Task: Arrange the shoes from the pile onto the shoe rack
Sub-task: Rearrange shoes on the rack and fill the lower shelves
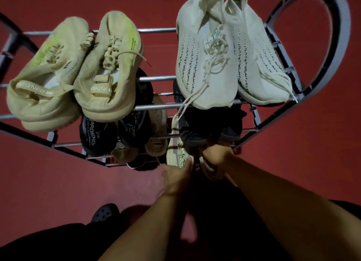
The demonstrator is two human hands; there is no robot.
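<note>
Top tier of the shoe rack (156, 30) holds two pairs; lower tiers look mostly filled; left hand (176, 175) grips a beige sneaker (178, 149) at the lowest tier, right hand (214, 157) holds its mate (210, 170); probably near finishing.

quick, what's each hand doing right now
Left hand: grips a beige shoe at the low shelf.
Right hand: grips another light shoe.

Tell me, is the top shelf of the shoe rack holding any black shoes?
No, the top shelf of the shoe rack holds only a beige pair and a white knit pair; the black shoes sit lower.
</note>
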